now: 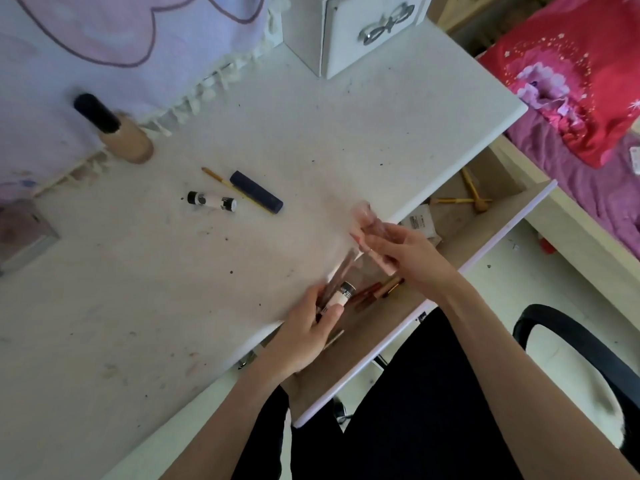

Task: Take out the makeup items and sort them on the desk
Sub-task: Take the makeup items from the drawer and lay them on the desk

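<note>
Legs in black sit under a pulled-out drawer (460, 237) that holds brushes and tubes. At the stained white worktop (138, 306) edge, the left hand (304, 330) has its fingers curled round a black-capped tube (341, 296) and blurred sticks; its print is unreadable. The right hand (398, 251) pinches a blurred pink item (367, 216). Farther on lie a black-and-white tube (212, 201), a pencil (225, 183) and a navy stick (256, 191), then a beige bottle (117, 133) and a white box (356, 32). A red-and-purple bed (581, 81) stands beyond.
</note>
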A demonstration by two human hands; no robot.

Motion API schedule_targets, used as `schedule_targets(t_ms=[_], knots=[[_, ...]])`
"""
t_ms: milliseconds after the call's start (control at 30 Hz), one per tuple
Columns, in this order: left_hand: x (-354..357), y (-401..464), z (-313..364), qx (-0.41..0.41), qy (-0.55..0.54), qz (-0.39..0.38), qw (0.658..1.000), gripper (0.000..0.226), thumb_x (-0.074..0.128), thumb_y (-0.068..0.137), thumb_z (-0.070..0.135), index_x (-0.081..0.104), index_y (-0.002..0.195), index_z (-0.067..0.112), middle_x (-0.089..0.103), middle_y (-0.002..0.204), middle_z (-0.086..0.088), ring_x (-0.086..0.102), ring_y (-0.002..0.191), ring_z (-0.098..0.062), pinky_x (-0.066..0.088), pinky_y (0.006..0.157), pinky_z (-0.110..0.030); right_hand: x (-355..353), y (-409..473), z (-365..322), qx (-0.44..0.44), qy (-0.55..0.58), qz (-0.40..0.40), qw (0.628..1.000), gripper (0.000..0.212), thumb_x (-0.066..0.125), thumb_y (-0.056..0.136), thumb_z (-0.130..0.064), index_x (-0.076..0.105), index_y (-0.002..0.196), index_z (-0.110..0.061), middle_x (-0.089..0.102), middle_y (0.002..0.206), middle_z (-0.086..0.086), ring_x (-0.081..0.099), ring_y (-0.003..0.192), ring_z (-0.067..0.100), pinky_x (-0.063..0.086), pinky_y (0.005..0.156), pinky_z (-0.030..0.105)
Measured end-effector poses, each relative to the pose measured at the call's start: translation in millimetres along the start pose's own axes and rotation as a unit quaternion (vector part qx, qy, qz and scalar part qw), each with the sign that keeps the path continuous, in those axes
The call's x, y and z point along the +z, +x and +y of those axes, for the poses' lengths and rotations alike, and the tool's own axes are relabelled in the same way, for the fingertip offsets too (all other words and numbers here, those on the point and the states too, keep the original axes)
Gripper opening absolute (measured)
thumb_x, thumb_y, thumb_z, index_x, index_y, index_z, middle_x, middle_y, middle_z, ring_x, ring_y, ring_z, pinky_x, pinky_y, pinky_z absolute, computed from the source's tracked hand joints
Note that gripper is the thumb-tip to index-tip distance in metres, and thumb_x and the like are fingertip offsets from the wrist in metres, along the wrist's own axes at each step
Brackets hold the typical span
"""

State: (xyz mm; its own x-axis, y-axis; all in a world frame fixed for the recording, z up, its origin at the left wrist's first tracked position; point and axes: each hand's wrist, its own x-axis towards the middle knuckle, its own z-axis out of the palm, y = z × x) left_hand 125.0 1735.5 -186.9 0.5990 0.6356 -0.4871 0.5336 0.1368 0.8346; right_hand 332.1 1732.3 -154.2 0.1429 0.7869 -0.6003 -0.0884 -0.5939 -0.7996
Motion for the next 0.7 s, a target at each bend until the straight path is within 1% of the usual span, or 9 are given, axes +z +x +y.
schedule_targets(t_ms=[67,133,267,333,367,400,467,567,700], knots=[[-14.2,1.1,12.0,0.005,-0.029,0.076,0.997,0.023,0.044,0.095,0.032,0.042,0.117,0.025,0.051,0.082,0.01,0.053,0.075,-0.011,0.044,0.074,-0.027,16.4,20.5,-18.2,-0.019,-0.053,0.053,0.997,0.025,0.062,0.088,-0.026,0.063,0.112,-0.017,0.069,0.1,-0.002,0.064,0.09,0.013,0.045,0.074,0.018],[-30.4,2.6,23.2,-0.003,-0.022,0.166,0.986,0.028,0.045,0.094,0.033,0.04,0.117,0.017,0.05,0.082,0.009,0.054,0.074,-0.014,0.047,0.071,-0.03,36.5,41.9,-33.0,-0.043,-0.101,0.092,0.99,0.024,0.061,0.089,-0.024,0.063,0.107,-0.009,0.064,0.088,0.001,0.057,0.073,0.012,0.043,0.065,0.019],[-63.7,4.8,32.4,-0.016,-0.022,0.322,0.946,0.026,0.043,0.094,0.037,0.035,0.114,0.022,0.051,0.087,0.014,0.058,0.073,-0.004,0.045,0.061,-0.011,70.3,80.0,-51.7,-0.062,-0.189,0.121,0.972,0.026,0.059,0.089,-0.03,0.059,0.092,-0.004,0.049,0.069,-0.001,0.046,0.065,0.015,0.035,0.059,0.026],[-80.5,9.7,28.6,-0.056,-0.045,0.375,0.924,0.032,0.041,0.096,0.033,0.036,0.121,0.015,0.055,0.096,0.006,0.058,0.078,-0.007,0.044,0.065,-0.007,81.4,94.3,-58.5,-0.065,-0.214,0.141,0.965,0.027,0.057,0.089,-0.033,0.056,0.09,-0.007,0.048,0.069,-0.001,0.048,0.069,0.019,0.035,0.061,0.028],[-88.7,12.7,24.9,-0.086,-0.058,0.391,0.914,0.036,0.04,0.097,0.031,0.034,0.127,0.011,0.057,0.104,-0.001,0.058,0.085,-0.013,0.046,0.074,-0.012,86.7,100.5,-61.8,-0.069,-0.225,0.148,0.961,0.026,0.057,0.09,-0.035,0.055,0.089,-0.009,0.05,0.071,-0.001,0.048,0.071,0.02,0.034,0.062,0.028],[-95.8,15.9,19.9,-0.121,-0.064,0.405,0.904,0.04,0.038,0.097,0.03,0.031,0.13,0.008,0.057,0.111,-0.007,0.058,0.094,-0.023,0.046,0.087,-0.028,92.2,106.0,-64.9,-0.074,-0.24,0.151,0.956,0.026,0.056,0.09,-0.036,0.054,0.09,-0.01,0.051,0.075,0.0,0.049,0.072,0.021,0.034,0.061,0.027],[-105.8,22.7,9.4,-0.186,-0.016,0.429,0.884,0.041,0.037,0.098,0.028,0.031,0.132,0.005,0.056,0.116,-0.014,0.052,0.105,-0.035,0.037,0.095,-0.045,104.1,114.2,-69.1,-0.087,-0.279,0.144,0.945,0.022,0.054,0.092,-0.034,0.053,0.092,-0.012,0.053,0.079,0.002,0.049,0.074,0.022,0.031,0.056,0.027],[-112.4,31.8,2.7,-0.203,0.094,0.437,0.871,0.04,0.041,0.095,0.022,0.037,0.129,0.002,0.056,0.117,-0.018,0.045,0.107,-0.037,0.033,0.087,-0.043,119.9,120.5,-70.5,-0.112,-0.354,0.137,0.918,0.014,0.049,0.092,-0.024,0.052,0.091,-0.01,0.056,0.086,0.005,0.052,0.081,0.025,0.031,0.057,0.028],[-114.7,44.1,6.6,-0.152,0.083,0.412,0.894,0.04,0.045,0.092,0.014,0.038,0.128,-0.003,0.047,0.121,-0.022,0.046,0.108,-0.035,0.036,0.089,-0.036,127.3,120.5,-66.8,-0.131,-0.392,0.145,0.899,0.028,0.049,0.092,-0.026,0.059,0.111,-0.008,0.054,0.108,0.012,0.053,0.098,0.029,0.038,0.074,0.03]])
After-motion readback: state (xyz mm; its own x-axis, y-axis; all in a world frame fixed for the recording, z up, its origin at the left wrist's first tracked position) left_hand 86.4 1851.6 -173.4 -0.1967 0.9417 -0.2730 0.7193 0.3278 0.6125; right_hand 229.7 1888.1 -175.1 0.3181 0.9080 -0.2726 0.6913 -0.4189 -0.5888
